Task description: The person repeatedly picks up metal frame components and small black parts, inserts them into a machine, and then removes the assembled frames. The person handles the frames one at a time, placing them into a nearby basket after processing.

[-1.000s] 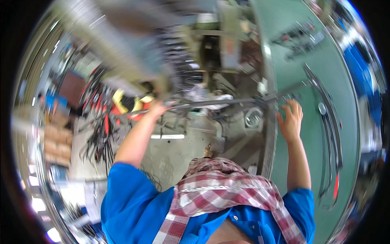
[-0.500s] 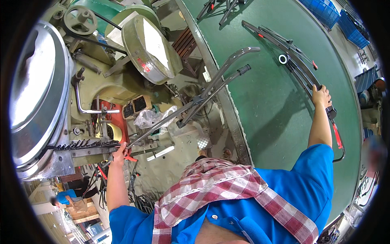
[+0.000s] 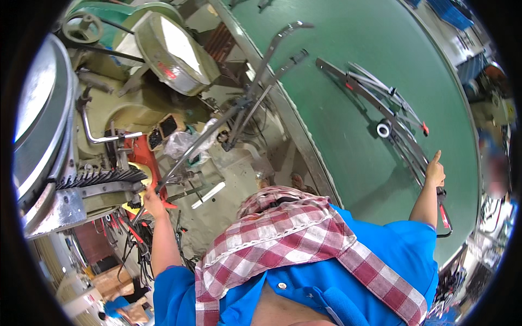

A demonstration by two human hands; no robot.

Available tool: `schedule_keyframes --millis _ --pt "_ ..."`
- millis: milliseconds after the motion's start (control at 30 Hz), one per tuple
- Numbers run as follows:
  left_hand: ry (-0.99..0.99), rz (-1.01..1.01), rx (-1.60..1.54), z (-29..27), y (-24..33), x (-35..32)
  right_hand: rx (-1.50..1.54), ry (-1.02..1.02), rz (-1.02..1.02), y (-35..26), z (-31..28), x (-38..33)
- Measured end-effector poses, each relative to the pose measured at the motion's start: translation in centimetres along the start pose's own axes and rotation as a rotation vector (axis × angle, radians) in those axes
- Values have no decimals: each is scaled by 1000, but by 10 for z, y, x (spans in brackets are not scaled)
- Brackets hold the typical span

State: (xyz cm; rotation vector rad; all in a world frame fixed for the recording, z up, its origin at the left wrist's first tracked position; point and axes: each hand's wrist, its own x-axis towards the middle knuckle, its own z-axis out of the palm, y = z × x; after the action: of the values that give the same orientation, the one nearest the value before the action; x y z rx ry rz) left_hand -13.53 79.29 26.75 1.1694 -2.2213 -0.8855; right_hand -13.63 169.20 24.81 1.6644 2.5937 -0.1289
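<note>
Head view, tilted hard, takes in a workshop from above the person's blue shirt and red-and-white checked scarf [image 3: 304, 239]. Far left stands a large machine [image 3: 70, 157] with a round metal guard, a hand wheel at the top and a toothed comb-like bar [image 3: 100, 178] jutting from its side. Just right of that bar the left hand [image 3: 152, 200] is raised with its fingers closed around the lower end of a pair of long grey metal rods [image 3: 244, 89]. These rods are thin, slightly curved strips with small hooked ends; they run up and to the right from the hand, crossing over the cluttered floor and a crumpled clear plastic bag [image 3: 182, 144], and their upper tips lie over the edge of the green table [image 3: 348, 168]. Further right on the table rests a loose bundle of similar curved strips [image 3: 391, 127], some tipped with red, with a small white ring [image 3: 384, 129] among them. At the far right the right hand [image 3: 435, 174] rests on the lower end of this bundle, forefinger stretched out; whether the other fingers pinch a strip cannot be told.
</note>
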Motion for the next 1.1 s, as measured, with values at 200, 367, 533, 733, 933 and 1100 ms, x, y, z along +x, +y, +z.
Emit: schedule_keyframes --millis 200,367,533,733,933,1100 --pt "-739 460 138 67 30 -121 167 217 -116 44 43 -105" --pt "-1009 1277 -199 179 186 -256 303 266 -409 70 59 -218" --pt "-919 1648 49 255 194 -381 381 33 -489 99 53 -281" --pt "-1576 1239 281 241 143 -386 256 232 -663 51 30 -238" --pt "-1496 1340 250 155 149 -324 166 -319 -805 -5 11 -232" --pt "-712 1734 -306 112 236 -303 75 -207 -964 -43 -17 -268"
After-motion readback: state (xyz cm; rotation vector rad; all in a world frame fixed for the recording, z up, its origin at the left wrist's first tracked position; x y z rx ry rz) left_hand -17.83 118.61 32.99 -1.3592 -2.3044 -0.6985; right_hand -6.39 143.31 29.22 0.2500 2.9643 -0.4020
